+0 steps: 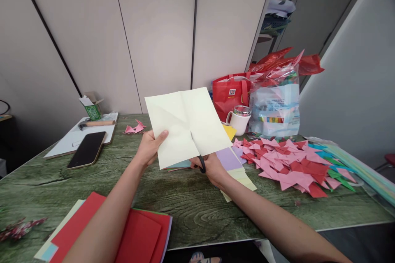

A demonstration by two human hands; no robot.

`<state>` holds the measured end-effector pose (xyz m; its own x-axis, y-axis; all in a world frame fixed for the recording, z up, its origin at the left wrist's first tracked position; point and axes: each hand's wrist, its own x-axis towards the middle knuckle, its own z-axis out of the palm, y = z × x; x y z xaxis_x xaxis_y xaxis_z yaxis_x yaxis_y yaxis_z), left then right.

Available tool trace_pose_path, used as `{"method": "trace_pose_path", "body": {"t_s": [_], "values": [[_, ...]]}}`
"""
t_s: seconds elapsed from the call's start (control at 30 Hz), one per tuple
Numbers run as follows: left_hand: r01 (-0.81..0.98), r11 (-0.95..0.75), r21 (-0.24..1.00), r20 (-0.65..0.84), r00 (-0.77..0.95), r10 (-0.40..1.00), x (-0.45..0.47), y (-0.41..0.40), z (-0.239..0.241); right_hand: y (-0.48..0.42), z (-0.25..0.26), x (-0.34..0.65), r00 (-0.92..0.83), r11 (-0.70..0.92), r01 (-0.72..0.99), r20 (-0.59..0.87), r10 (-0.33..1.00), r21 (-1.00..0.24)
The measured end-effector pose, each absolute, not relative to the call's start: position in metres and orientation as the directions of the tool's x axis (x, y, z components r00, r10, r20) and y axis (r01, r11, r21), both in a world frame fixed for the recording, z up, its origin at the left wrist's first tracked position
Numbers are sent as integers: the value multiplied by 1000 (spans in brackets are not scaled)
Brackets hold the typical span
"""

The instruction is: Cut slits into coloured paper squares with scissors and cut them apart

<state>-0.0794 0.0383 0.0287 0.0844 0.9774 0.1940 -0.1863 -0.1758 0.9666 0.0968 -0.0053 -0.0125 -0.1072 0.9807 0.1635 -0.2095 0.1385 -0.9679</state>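
A pale yellow sheet of paper [197, 115] with a fold crease is held up above the table. My left hand [152, 146] grips its left edge, thumb on top and fingers underneath. Below the sheet's lower edge, my right hand [210, 166] is closed around a pair of scissors [202, 164] with dark handles. One blade lies over the paper along the crease, with a cut running up from the lower edge. Part of the right hand's fingers is hidden by the sheet. Lilac and pale yellow sheets [230, 159] lie on the table beside the right hand.
Red sheets [143, 234] lie under my left forearm. At left are a phone [87, 149], a hammer [97, 123] and a small green box [93, 111]. Folded pink and red paper pieces [286, 164] spread at right, before a white mug [240, 121], red bag [226, 94] and plastic bag [274, 107].
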Motion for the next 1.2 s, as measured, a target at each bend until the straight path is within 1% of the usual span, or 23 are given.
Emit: {"method": "trace_pose_path", "body": {"t_s": [0.23,0.5,0.8,1.2], "values": [[-218,-172,961,201,121,972,-79,37,30,-5,-14,96,-109,135,-215,162,981,-967],[-191,-181,965,202,100,974,-79,37,29,-4,-14,96,-89,128,-193,147,985,-973],[-207,-179,962,205,115,972,-79,36,30,-8,-8,94,-101,124,-253,154,983,-959],[-226,-186,956,217,123,968,-80,38,28,-6,-14,96,-85,107,-197,125,988,-975]]}}
